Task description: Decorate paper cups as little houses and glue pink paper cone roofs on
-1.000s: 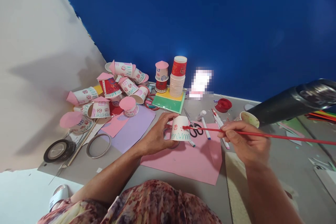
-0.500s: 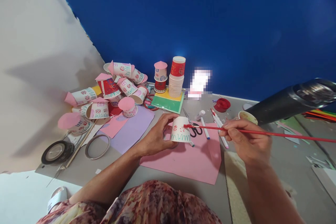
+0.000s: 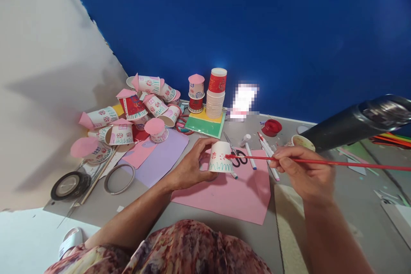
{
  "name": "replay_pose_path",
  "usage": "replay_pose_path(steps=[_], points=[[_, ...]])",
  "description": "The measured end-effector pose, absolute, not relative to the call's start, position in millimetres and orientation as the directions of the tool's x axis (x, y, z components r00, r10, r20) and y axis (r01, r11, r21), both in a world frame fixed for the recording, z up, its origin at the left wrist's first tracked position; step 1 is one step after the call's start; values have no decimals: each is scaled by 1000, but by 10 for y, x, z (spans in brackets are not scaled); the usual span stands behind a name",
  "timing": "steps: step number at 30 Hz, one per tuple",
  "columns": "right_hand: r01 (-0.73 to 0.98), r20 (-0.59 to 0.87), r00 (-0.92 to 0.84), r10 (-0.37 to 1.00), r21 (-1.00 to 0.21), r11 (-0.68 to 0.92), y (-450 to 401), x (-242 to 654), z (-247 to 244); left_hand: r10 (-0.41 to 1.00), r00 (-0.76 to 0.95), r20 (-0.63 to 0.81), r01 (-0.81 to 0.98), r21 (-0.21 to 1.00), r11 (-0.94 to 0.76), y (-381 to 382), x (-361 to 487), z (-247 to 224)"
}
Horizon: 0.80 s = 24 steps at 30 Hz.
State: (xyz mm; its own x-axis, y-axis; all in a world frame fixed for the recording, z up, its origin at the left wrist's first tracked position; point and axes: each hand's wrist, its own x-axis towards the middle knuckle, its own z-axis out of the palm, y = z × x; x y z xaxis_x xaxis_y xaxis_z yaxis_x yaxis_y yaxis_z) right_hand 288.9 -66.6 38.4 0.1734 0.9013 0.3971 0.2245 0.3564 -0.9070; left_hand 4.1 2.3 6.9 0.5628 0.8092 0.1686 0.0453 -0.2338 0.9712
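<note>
While the left hand (image 3: 195, 166), half open, grips the upturned cup (image 3: 220, 163) over the pink sheet (image 3: 224, 203), inward from the surface's (image 3: 173, 218) near edge, and the right hand (image 3: 279, 163) pinches the red brush (image 3: 349, 164), light dabs should keep the red dots (image 3: 214, 154) crisp. Room seems widest toward that near edge; scissors (image 3: 243, 157) and markers (image 3: 251, 157) lie under and beyond the brush, stacked cups (image 3: 215, 103) near the far edge.
</note>
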Motion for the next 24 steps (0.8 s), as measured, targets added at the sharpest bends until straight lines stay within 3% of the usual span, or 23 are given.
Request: replay_pose_path(steps=[24], points=[[79, 317, 242, 917, -948, 307, -615, 2883, 317, 790, 592, 159, 17, 978, -209, 17, 30, 46]])
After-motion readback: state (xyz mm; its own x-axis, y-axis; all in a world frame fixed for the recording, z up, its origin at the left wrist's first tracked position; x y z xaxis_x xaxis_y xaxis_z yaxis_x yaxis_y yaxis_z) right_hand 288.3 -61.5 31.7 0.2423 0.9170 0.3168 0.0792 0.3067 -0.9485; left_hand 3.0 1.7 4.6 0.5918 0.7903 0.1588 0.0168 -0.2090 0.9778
